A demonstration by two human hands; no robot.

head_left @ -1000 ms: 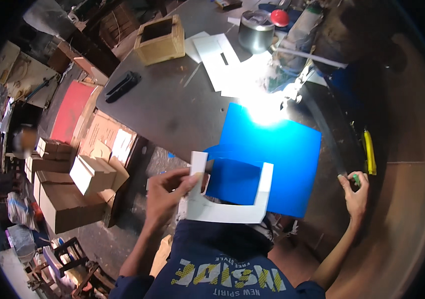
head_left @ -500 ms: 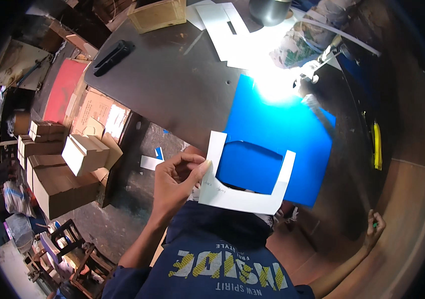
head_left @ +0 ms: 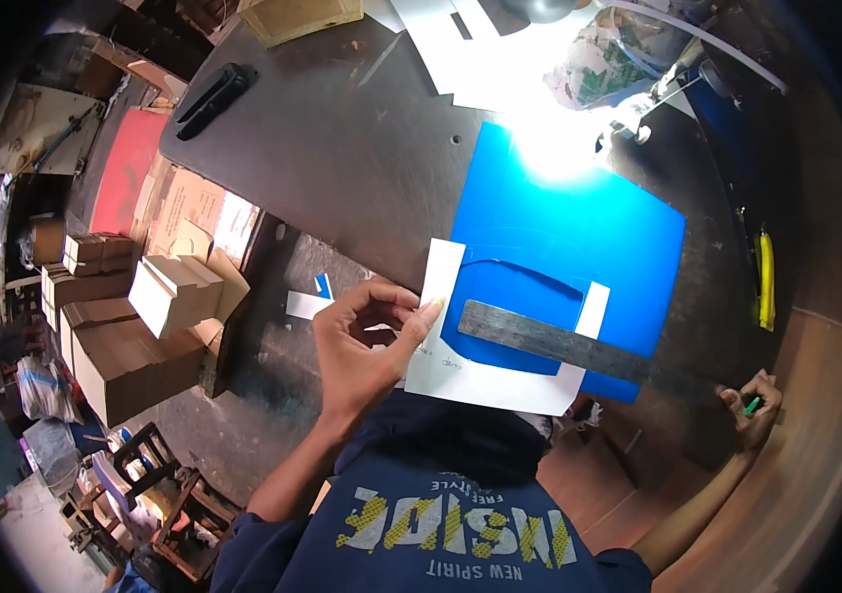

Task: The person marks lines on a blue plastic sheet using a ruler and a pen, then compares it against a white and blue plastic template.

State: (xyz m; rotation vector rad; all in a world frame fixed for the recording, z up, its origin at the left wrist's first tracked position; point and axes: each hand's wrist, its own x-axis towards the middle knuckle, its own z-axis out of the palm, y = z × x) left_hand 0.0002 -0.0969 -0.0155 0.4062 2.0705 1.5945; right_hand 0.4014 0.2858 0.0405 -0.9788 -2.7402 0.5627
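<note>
Toward eight o'clock from center, your left hand [head_left: 357,346] pinches tight on the white card [head_left: 492,386] at five, while at four your right hand [head_left: 759,411] curls closed around the ruler [head_left: 554,340].

SUPPORT: dark work table [head_left: 342,148], flat top, rounded left corner, small round hole [head_left: 456,140] | FAR SIDE: wooden box [head_left: 307,22], cut by frame edge; white sheets [head_left: 441,44], partly lost in glare | LEFT: black elongated tool [head_left: 211,102], near table edge | CENTRE-RIGHT: blue sheet [head_left: 579,222], beside hole.
</note>
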